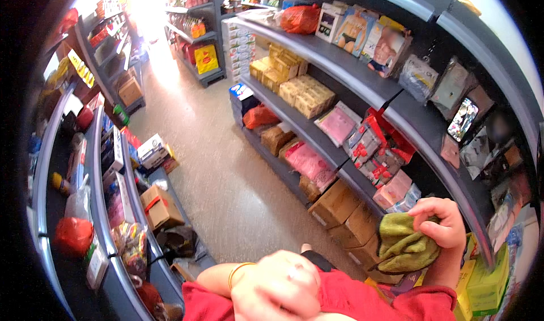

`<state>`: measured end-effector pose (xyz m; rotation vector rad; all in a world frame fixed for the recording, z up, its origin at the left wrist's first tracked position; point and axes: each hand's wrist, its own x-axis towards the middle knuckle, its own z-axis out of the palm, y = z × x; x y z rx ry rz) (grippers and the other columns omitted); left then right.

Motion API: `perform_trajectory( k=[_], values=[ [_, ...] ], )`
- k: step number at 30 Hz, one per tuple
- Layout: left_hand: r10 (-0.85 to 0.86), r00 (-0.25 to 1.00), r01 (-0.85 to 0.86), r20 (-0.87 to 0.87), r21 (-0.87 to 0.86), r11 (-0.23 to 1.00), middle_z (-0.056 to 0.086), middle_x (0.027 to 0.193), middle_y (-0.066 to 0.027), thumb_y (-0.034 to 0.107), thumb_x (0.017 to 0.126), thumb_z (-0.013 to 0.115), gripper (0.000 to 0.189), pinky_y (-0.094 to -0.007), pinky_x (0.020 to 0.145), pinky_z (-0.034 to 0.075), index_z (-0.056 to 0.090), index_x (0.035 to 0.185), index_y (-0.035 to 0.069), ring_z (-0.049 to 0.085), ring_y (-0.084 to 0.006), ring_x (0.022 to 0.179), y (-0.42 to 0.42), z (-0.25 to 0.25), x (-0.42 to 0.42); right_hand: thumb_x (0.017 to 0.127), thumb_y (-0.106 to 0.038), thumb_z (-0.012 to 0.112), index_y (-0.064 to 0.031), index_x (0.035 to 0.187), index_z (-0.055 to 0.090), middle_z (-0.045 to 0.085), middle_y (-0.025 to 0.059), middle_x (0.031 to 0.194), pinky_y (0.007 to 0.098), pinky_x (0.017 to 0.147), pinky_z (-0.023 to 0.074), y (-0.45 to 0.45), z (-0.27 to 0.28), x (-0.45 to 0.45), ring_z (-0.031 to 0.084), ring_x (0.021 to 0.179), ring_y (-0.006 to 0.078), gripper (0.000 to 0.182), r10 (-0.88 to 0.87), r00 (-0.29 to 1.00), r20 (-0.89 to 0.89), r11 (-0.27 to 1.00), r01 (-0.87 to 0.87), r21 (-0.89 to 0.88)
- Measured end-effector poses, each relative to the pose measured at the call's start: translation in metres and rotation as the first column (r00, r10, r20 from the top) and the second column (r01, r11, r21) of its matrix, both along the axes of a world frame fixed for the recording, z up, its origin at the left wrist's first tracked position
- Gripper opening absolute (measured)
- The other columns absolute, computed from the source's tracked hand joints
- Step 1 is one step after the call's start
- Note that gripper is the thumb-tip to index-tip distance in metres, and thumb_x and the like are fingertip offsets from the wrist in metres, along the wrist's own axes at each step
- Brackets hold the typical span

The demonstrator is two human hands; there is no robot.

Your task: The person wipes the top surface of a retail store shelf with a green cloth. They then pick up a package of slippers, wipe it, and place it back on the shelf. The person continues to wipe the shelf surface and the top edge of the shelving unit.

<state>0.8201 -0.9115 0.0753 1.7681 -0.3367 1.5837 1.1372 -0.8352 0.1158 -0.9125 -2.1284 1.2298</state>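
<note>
My right hand [442,223] grips an olive-green cloth [408,242] between thumb and fingers, and the cloth hangs in folds beside the shelving unit on the right. In front of my red-clothed body is my left hand [278,285], with a gold-coloured bangle [238,274] on its wrist. Its fingers are blurred and curl downward, so whether anything lies under them is hidden. Closest to the cloth, on the middle shelf, sit pink packaged boxes [393,189]. Cardboard cartons [340,204] fill the bottom shelf below. A lit smartphone [463,119] leans against packets on the top shelf.
Boxed underwear [355,29] and an orange plastic bag [300,18] stand on the upper right shelf. A tiled aisle [204,151] runs ahead between the units. Cluttered shelves [95,185] line the left, with an open carton [160,206] low down. Green boxes [488,280] stand at lower right.
</note>
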Motion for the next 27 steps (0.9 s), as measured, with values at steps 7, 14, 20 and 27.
perform_trajectory(
  k=[7, 14, 20, 27],
  values=[
    [0.221, 0.789, -0.534, -0.574, -0.462, 0.708, 0.06, 0.077, -0.0079, 0.009, 0.079, 0.062, 0.027, -0.0277, 0.062, 0.047, 0.061, 0.104, -0.002, 0.057, -0.0153, 0.068, 0.048, -0.033, 0.0, 0.085, -0.012, 0.061, -0.0018, 0.105, 0.062, 0.065, 0.0038, 0.09, 0.0254, 0.075, 0.0466, 0.056, -0.021, -0.062, 0.059, 0.083, 0.0099, 0.022, 0.067, 0.998, 0.007, 0.996, -0.066, -0.057],
    [0.62, 0.259, -0.726, -0.741, 0.274, 0.631, 0.06, 0.091, -0.0124, 0.026, 0.076, 0.069, 0.045, -0.0376, 0.067, 0.05, 0.051, 0.109, 0.002, 0.061, -0.0313, 0.078, 0.155, -0.06, 0.022, 0.089, -0.021, 0.06, -0.0011, 0.1, 0.06, 0.063, 0.0021, 0.092, 0.0241, 0.079, 0.046, 0.129, -0.068, -0.113, 0.055, 0.087, 0.0072, 0.023, -0.237, 0.911, -0.336, 0.964, 0.179, -0.195],
    [0.661, 0.311, -0.769, -0.683, 0.228, 0.597, 0.061, 0.09, -0.0149, 0.013, 0.075, 0.062, 0.03, -0.0389, 0.067, 0.05, 0.055, 0.103, 0.005, 0.061, -0.0339, 0.079, 0.251, -0.041, -0.006, 0.086, -0.024, 0.066, -0.0018, 0.124, 0.046, 0.055, 0.0058, 0.115, 0.0279, 0.094, 0.0394, 0.204, -0.06, -0.11, 0.049, 0.108, 0.0109, 0.048, -0.074, 0.929, -0.362, 0.982, 0.005, -0.189],
    [0.567, 0.587, -0.743, -0.578, -0.106, 0.661, 0.062, 0.083, -0.0139, -0.003, 0.074, 0.052, 0.023, -0.0327, 0.07, 0.05, 0.061, 0.094, 0.001, 0.062, -0.0306, 0.077, 0.324, -0.032, -0.019, 0.083, -0.017, 0.068, 0.0014, 0.12, 0.053, 0.054, 0.0061, 0.118, 0.0276, 0.094, 0.0372, 0.25, -0.066, -0.115, 0.047, 0.11, 0.0118, 0.044, 0.037, 0.987, -0.157, 0.904, -0.1, -0.415]
  ],
)
